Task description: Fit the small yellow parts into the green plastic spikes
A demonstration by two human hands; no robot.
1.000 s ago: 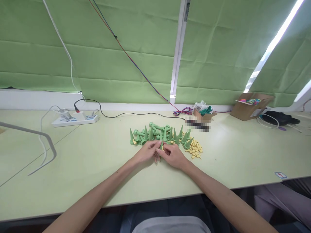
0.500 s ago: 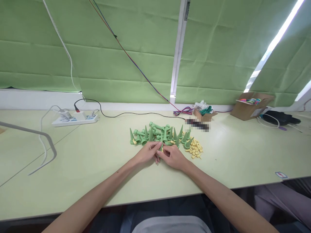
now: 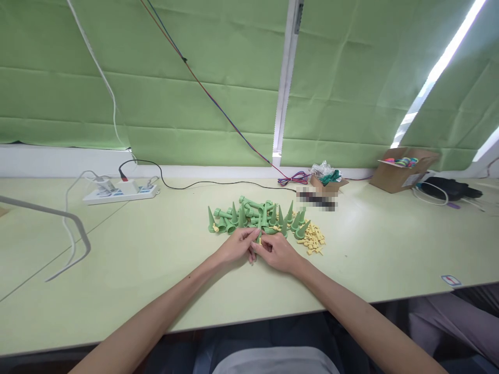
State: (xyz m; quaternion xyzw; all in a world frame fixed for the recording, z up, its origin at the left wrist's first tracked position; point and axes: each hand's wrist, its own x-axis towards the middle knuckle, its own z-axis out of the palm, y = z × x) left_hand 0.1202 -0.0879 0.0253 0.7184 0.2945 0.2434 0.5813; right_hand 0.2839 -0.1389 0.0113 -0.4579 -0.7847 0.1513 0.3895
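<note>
My left hand (image 3: pixel 239 243) is closed, its fingers gripping a green plastic cone spike (image 3: pixel 259 224) that points upward. From the right, my right hand (image 3: pixel 279 253) pinches a small yellow plastic piece (image 3: pixel 260 241) against the spike's lower part. The fingers hide most of that piece and how far it sits in the spike. Just beyond both hands lies a heap of green spikes (image 3: pixel 253 211), some upright and others on their sides. A pile of loose yellow pieces (image 3: pixel 313 240) spreads to the right of the heap.
A white power strip (image 3: pixel 120 193) with plugs stands at the left, near a grey bent bar (image 3: pixel 80 228). Farther back are a small carton (image 3: pixel 329 186), a larger cardboard box (image 3: pixel 403 171) and a black item (image 3: pixel 448 188). Another person's leg (image 3: pixel 452 322) shows lower right.
</note>
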